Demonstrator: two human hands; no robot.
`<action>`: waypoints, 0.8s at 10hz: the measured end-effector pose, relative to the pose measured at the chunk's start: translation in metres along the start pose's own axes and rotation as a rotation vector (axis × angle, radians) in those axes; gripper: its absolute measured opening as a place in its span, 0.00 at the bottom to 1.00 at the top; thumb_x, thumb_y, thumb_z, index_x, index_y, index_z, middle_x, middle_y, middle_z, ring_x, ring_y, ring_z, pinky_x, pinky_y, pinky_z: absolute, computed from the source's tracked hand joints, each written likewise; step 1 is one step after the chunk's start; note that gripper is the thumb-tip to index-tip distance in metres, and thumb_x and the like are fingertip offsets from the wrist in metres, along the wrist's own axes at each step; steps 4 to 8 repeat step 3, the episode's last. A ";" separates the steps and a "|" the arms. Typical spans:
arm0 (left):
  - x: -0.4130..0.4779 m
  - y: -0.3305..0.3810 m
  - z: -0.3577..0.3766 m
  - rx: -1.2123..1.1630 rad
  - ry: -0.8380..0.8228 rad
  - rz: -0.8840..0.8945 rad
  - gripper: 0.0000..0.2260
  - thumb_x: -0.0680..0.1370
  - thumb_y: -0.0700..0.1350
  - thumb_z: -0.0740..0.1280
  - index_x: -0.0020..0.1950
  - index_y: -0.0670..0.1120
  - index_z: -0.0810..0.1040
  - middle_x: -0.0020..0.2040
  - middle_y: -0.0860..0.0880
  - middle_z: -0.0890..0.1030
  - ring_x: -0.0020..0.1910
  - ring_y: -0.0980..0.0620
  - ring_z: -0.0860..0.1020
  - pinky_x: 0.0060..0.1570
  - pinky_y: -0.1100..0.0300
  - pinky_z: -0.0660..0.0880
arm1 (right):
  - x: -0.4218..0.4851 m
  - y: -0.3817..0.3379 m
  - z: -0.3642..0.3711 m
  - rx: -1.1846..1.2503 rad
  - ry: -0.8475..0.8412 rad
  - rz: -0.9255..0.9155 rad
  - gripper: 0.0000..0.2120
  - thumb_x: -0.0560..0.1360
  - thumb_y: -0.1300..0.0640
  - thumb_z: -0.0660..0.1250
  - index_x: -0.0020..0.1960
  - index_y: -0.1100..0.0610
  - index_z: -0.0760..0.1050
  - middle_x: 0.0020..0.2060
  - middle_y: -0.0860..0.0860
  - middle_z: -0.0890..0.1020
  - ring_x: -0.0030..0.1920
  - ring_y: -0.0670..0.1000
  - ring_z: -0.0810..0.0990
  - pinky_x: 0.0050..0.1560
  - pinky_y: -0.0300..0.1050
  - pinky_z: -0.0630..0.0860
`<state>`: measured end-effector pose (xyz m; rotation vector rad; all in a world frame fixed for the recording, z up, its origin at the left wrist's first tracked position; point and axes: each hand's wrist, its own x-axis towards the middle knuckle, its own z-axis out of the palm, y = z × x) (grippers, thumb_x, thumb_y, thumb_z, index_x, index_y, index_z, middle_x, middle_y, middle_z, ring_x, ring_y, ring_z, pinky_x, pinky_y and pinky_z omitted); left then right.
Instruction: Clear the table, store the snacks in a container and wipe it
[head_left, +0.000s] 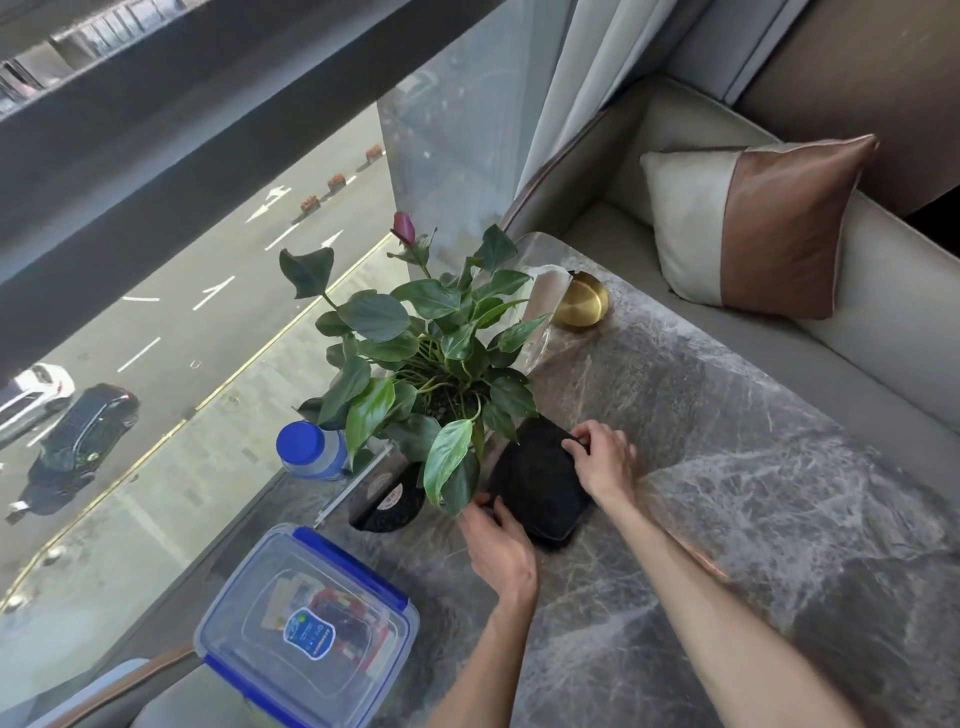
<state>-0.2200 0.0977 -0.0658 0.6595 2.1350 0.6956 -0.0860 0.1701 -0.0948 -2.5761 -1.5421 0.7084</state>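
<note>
Left hand (498, 553) pinched black cloth (537, 480) at its 8 o'clock edge; right hand (605, 460) curled, clamped on its 2 o'clock edge. It lay on table (753, 519), lidded container (306, 629) at its 7 o'clock.

Both bare forearms are reaching in from the near edge of the table (727, 467), converging toward its left side. The left hand (498, 558) is lying back-up, thumb and fingers pinching the near-left corner of a black cloth (535, 483). The right hand (605, 462) is arching farther out, fingertips curling down and pinching the cloth's far-right edge.
</note>
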 end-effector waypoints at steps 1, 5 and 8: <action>-0.005 -0.004 -0.005 0.053 0.017 0.112 0.08 0.78 0.41 0.65 0.57 0.43 0.71 0.54 0.43 0.75 0.51 0.42 0.78 0.45 0.51 0.73 | -0.019 0.014 -0.002 -0.030 0.105 -0.095 0.17 0.75 0.49 0.68 0.64 0.47 0.75 0.58 0.49 0.79 0.61 0.54 0.73 0.65 0.52 0.64; -0.027 -0.033 0.003 0.805 -0.436 0.867 0.24 0.80 0.53 0.58 0.76 0.53 0.62 0.77 0.39 0.61 0.75 0.36 0.61 0.73 0.40 0.61 | -0.076 0.063 0.001 -0.369 0.105 -0.246 0.25 0.79 0.41 0.57 0.75 0.38 0.60 0.76 0.55 0.63 0.76 0.63 0.59 0.76 0.64 0.43; -0.027 -0.033 0.003 0.805 -0.436 0.867 0.24 0.80 0.53 0.58 0.76 0.53 0.62 0.77 0.39 0.61 0.75 0.36 0.61 0.73 0.40 0.61 | -0.076 0.063 0.001 -0.369 0.105 -0.246 0.25 0.79 0.41 0.57 0.75 0.38 0.60 0.76 0.55 0.63 0.76 0.63 0.59 0.76 0.64 0.43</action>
